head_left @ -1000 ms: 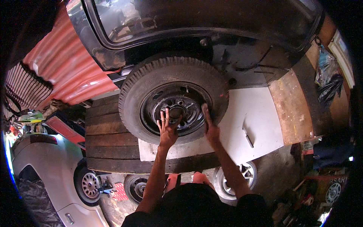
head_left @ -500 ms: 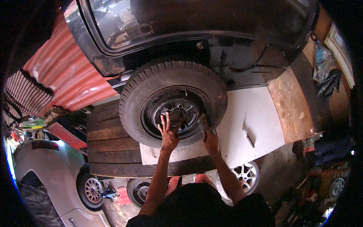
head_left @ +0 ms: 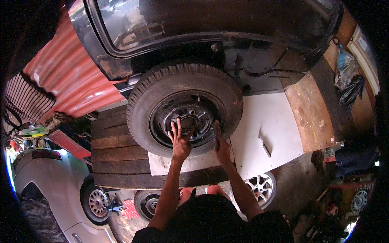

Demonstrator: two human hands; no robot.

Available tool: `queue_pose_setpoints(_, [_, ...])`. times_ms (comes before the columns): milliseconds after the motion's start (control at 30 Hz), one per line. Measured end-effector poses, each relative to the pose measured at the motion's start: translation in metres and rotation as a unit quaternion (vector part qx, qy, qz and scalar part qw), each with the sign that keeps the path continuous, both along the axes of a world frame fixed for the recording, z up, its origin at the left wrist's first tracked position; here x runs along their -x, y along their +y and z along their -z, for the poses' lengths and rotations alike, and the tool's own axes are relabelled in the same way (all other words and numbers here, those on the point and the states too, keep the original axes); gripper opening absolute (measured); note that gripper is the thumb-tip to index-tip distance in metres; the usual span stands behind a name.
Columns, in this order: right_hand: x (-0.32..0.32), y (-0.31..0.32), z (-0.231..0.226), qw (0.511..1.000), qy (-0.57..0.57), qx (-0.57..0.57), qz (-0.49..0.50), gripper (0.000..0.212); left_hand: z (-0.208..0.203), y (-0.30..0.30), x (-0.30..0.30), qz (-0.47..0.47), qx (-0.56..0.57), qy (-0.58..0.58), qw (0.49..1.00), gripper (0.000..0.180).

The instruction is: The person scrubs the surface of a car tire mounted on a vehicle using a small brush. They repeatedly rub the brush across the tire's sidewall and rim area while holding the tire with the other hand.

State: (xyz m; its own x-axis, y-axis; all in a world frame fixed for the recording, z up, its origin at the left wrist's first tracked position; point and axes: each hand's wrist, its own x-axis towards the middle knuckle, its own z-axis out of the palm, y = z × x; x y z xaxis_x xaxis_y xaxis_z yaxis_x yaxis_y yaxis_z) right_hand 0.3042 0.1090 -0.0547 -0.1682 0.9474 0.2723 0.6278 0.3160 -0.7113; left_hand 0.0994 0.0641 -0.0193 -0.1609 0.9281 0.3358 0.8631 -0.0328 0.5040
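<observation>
A black tyre on a dark steel rim (head_left: 184, 107) stands upright against the wheel arch of a dark vehicle (head_left: 210, 36). My left hand (head_left: 180, 139) lies flat on the lower rim with fingers spread, just below the hub. My right hand (head_left: 221, 143) presses on the lower right of the rim and tyre, fingers pointing up. Neither hand holds a tool.
The wheel rests on a pale slab (head_left: 182, 164) over dark wooden planks (head_left: 117, 158). A small tool (head_left: 265, 148) lies on a white board to the right. Red corrugated sheet (head_left: 69, 81) stands left. A white car (head_left: 52, 190) and loose alloy wheels (head_left: 261, 188) lie below.
Both hands have stayed on the rim. My right hand has slid inward and lower on the wheel, and the view has moved closer to it.
</observation>
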Motion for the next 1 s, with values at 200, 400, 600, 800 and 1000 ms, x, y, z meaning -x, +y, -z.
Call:
queue_pose_setpoints(200, [0.024,0.057,-0.061,0.974,0.027,-0.22,-0.041,0.057,0.007,-0.002,0.004,-0.001,0.002,0.017,1.0,0.074])
queue_pose_setpoints(400, [0.003,0.039,0.014,0.981,0.019,-0.19,-0.019,0.059,-0.001,0.002,-0.002,0.004,0.032,0.012,0.999,0.075])
queue_pose_setpoints(600, [0.003,0.017,-0.044,0.999,0.007,-0.052,0.0,0.063,0.005,-0.001,0.005,-0.008,0.021,0.045,0.999,0.073])
queue_pose_setpoints(800, [-0.011,0.05,-0.039,0.981,-0.059,-0.179,-0.032,0.064,0.004,0.003,0.0,0.006,0.009,0.027,1.0,0.067])
queue_pose_setpoints(1000, [-0.009,-0.035,0.048,0.998,-0.059,-0.01,-0.016,0.061,0.001,-0.002,-0.004,0.0,0.018,0.023,1.0,0.068])
